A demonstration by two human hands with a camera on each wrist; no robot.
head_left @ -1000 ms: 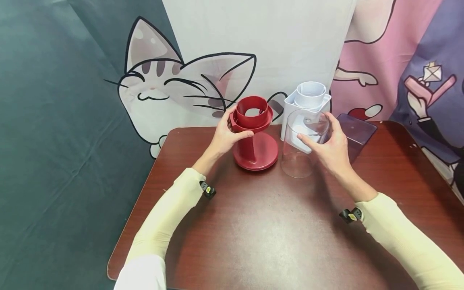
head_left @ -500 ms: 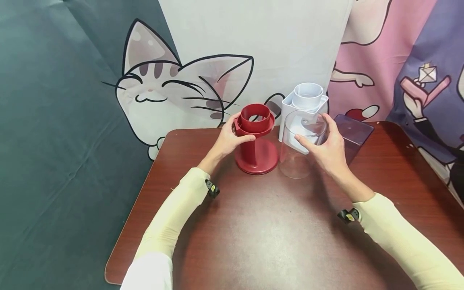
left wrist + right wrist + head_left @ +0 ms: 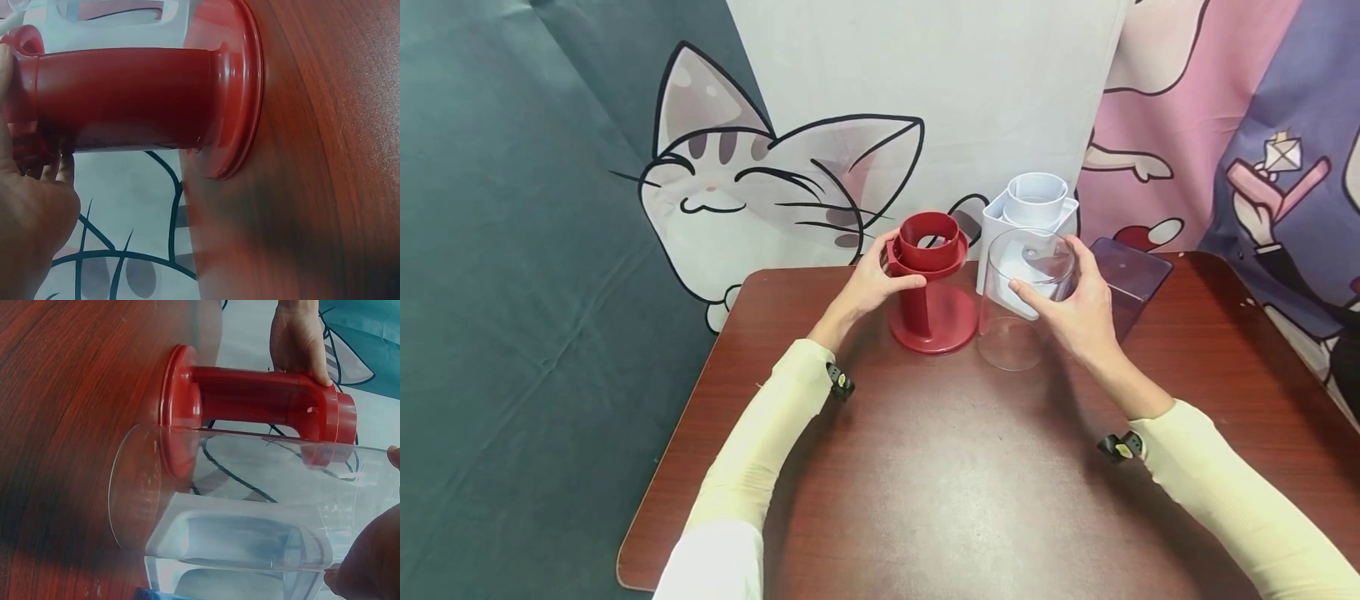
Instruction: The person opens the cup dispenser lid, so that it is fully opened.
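A red plastic stand [image 3: 917, 308] with a round base, an upright column and a cup-like ring on top is upright at the table's back. My left hand [image 3: 872, 279] grips it just under the ring, thumb across the front; in the left wrist view the fingers wrap behind the column top. Right of it, my right hand [image 3: 1078, 308] holds a clear cylinder [image 3: 1000, 321] near its upper rim, thumb and fingers on opposite sides. In the right wrist view the clear cylinder [image 3: 244, 500] overlaps the red base, which shows through its wall.
Behind the cylinder stands a white plastic holder [image 3: 1037, 200] with a ring on top. A dark translucent purple panel [image 3: 1138, 267] is beside it at the back right. The brown table [image 3: 940, 483] ends at a printed cloth backdrop [image 3: 827, 75].
My left hand and the red stand have shifted slightly right, and the stand dipped toward me and then moved back a little. The right hand keeps its grip on the cylinder.
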